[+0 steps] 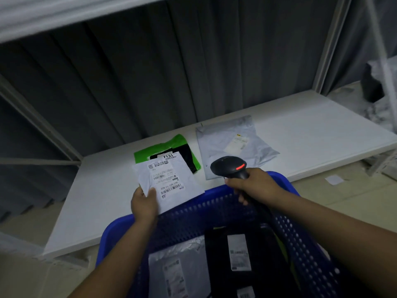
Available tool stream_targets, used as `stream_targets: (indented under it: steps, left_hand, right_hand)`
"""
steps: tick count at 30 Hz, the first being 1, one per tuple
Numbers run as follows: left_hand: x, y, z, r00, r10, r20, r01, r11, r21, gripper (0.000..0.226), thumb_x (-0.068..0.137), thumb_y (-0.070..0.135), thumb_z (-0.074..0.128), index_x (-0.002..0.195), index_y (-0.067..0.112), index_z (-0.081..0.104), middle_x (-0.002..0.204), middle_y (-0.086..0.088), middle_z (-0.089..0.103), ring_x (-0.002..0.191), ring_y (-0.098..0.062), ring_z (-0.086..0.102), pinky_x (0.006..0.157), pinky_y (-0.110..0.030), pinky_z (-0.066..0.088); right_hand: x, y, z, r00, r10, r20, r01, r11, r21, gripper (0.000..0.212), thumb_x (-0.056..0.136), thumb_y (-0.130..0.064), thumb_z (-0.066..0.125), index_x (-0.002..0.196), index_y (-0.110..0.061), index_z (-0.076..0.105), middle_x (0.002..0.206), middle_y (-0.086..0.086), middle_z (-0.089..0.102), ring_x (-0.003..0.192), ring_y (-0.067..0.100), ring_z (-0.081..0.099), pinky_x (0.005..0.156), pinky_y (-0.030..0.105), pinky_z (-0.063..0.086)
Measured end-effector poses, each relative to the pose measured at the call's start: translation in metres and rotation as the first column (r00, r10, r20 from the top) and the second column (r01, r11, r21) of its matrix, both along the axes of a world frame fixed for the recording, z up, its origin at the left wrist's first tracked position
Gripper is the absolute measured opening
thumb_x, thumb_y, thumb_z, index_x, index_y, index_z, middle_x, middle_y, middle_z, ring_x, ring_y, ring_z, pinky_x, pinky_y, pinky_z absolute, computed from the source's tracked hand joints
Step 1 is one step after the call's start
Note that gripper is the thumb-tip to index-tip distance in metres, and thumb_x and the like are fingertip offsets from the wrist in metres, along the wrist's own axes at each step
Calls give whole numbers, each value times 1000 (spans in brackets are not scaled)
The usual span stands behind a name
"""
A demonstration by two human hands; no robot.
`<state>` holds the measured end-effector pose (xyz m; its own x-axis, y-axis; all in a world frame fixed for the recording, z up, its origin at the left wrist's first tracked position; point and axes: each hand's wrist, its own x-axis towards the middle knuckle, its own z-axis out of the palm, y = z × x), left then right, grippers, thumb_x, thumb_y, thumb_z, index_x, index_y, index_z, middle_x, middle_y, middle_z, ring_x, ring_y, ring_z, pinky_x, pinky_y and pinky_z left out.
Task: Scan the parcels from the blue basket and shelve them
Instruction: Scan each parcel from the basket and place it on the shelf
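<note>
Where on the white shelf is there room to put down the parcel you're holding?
Two bare patches: the right end of the shelf, past the grey parcel, and the left part, beside the green parcel. The middle is crowded: those two lie close, with only a narrow strip between.

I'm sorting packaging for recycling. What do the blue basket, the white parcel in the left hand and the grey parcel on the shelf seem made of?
Blue basket: rigid moulded plastic, perforated walls. White parcel: likely thin matte plastic film, pinched flat by the left hand, with a paper label. Grey parcel: probably soft plastic mailer, wrinkled, slight sheen.
</note>
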<state>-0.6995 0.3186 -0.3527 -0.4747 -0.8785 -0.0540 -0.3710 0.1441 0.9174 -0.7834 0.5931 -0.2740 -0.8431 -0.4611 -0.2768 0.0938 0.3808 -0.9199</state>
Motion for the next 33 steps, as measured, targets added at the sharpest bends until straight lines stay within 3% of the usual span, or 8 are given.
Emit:
stream_targets:
  steps: [7,14,16,18,20,26,30,33]
  left_hand:
    - [-103,-54,-35,995,-78,56,75,996,53,36,87,6,65,122,4,57,118,-11,63,104,-31,61,90,-35,48]
    - [-159,-84,-66,970,-116,214,163,962,-219,62,81,4,68,138,6,43,118,-14,64,105,-32,62,87,-33,47]
    - [-165,-93,-81,896,-188,402,321,900,-295,64,82,18,71,140,8,45,124,-17,59,110,-35,58,91,-34,47]
    - [-164,-91,-87,726,-234,647,517,806,-289,57,89,36,63,137,11,50,133,-22,53,120,-37,50,99,-35,44]
    - [-162,-84,-89,650,-240,721,584,765,-272,49,93,39,55,134,11,53,133,-24,50,123,-36,45,100,-33,41]
    - [-121,-24,-69,748,-422,513,632,689,-355,47,93,26,61,136,10,53,146,-21,41,139,-31,32,113,-31,27]
    - [-57,40,-65,780,-549,301,623,639,-451,33,91,10,64,124,7,61,131,-15,54,124,-27,48,104,-22,29]
    - [-6,77,-96,757,-581,300,647,597,-475,29,89,5,65,118,5,65,122,-14,61,114,-29,53,99,-27,35]
  right_hand:
    - [-46,-24,-32,957,-145,249,196,962,-191,26,87,-27,71,96,-5,62,67,13,62,48,21,56,47,28,47]
    - [-51,-31,-54,963,-86,257,113,989,-90,26,86,-30,72,92,-6,63,66,11,62,47,19,56,44,24,45]
    - [-52,-32,-55,967,-79,244,100,992,-77,25,86,-31,72,89,-8,63,67,11,62,46,19,55,44,24,45]
    - [-51,-31,-55,972,-68,224,83,995,-59,24,86,-32,72,87,-9,62,68,11,63,46,18,55,45,24,45]
    - [-51,-29,-53,977,-63,204,74,996,-46,26,85,-33,72,89,-9,63,70,11,64,48,19,57,46,26,47]
    - [-39,-16,-47,985,-78,151,79,997,-1,25,86,-33,71,88,-10,62,69,10,64,50,20,58,49,28,48]
    - [-19,2,-58,985,-119,126,112,992,57,24,86,-34,70,83,-12,61,65,8,61,47,19,56,48,28,47]
    - [1,20,-85,973,-199,118,186,976,113,25,85,-34,71,80,-12,60,62,8,61,45,20,56,47,28,47]
